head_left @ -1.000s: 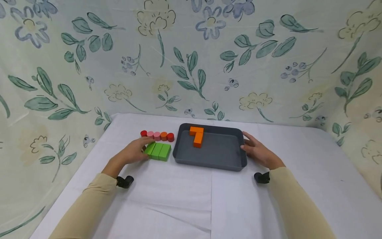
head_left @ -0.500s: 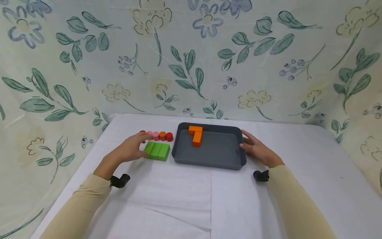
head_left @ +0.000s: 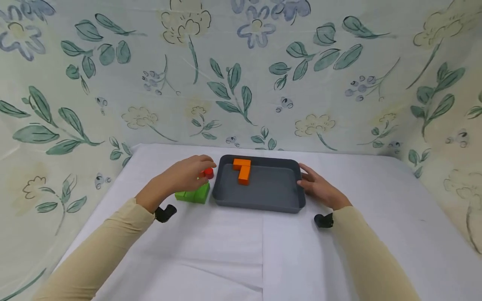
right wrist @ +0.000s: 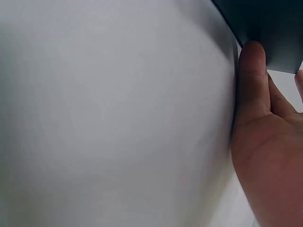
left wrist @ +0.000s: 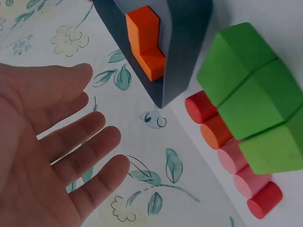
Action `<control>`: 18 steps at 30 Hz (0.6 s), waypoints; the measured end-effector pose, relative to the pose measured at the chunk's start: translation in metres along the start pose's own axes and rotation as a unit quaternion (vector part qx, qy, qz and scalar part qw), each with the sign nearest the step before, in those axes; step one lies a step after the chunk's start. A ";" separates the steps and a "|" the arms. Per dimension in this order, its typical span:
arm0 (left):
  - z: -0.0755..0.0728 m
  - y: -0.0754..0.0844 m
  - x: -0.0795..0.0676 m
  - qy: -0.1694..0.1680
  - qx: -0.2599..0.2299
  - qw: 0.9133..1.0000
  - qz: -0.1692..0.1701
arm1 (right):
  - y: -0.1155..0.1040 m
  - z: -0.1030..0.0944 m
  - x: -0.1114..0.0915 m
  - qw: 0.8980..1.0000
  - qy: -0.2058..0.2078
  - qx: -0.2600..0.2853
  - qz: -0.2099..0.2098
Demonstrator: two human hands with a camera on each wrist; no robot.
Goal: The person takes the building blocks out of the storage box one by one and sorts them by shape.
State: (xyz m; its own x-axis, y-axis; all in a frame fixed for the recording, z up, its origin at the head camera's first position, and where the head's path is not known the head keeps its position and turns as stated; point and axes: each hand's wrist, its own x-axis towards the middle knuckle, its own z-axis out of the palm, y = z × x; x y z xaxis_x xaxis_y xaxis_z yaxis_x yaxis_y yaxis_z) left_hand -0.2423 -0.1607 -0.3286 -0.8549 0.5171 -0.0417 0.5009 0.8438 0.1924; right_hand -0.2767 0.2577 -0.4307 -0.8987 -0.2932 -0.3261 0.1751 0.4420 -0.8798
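My left hand [head_left: 184,174] hovers over the rows of blocks, fingers spread and nothing held. Below it in the head view is a row of green blocks [head_left: 202,193], partly covered by the hand. Behind them runs a row of small cylinders, with a red cylinder [head_left: 208,172] visible at its right end. The left wrist view shows the whole row: red, an orange cylinder [left wrist: 217,134], pink and red. A dark grey tray [head_left: 271,190] holds orange blocks [head_left: 244,173] in its far left part. At the tray's right wall, my right hand [head_left: 321,188] rests with extended fingers and thumb touching it.
A white cloth [head_left: 222,251] covers the table. Behind it hangs a floral curtain [head_left: 263,83], meeting the table's far edge. Black wrist cameras, such as the left strap camera [head_left: 165,213], sit at both cuffs.
My left hand has moved from beside the green blocks to the right and away from me, now covering most of the cylinders. My right hand stays at the tray. The head view has shifted slightly.
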 end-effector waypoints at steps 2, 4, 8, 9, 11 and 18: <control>-0.006 0.008 0.012 -0.009 0.012 1.000 0.003 | -0.001 0.002 0.003 1.000 0.001 -0.006 0.001; -0.011 0.017 0.025 -0.017 0.018 1.000 0.005 | -0.003 0.002 0.004 1.000 0.003 -0.013 -0.001; -0.012 0.028 0.047 -0.035 0.017 0.999 -0.003 | -0.004 -0.001 0.005 1.000 0.006 -0.019 -0.005; -0.011 0.030 0.052 -0.038 0.016 0.999 -0.005 | -0.004 -0.002 0.005 1.000 0.004 -0.017 -0.005; -0.006 0.033 0.062 -0.044 0.014 0.999 -0.010 | -0.004 -0.003 0.003 1.000 0.000 -0.010 -0.006; 0.021 0.043 0.095 -0.061 0.016 0.998 -0.002 | 0.000 -0.001 -0.002 1.000 -0.003 0.001 -0.002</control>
State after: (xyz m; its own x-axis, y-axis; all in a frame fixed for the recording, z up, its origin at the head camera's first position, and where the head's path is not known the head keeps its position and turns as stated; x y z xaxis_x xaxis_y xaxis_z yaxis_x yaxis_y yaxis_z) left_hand -0.2996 -0.0722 -0.3454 -0.8355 0.5252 -0.1614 0.5030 0.8493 0.1600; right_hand -0.2753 0.2595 -0.4297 -0.8968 -0.3009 -0.3245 0.1716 0.4395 -0.8817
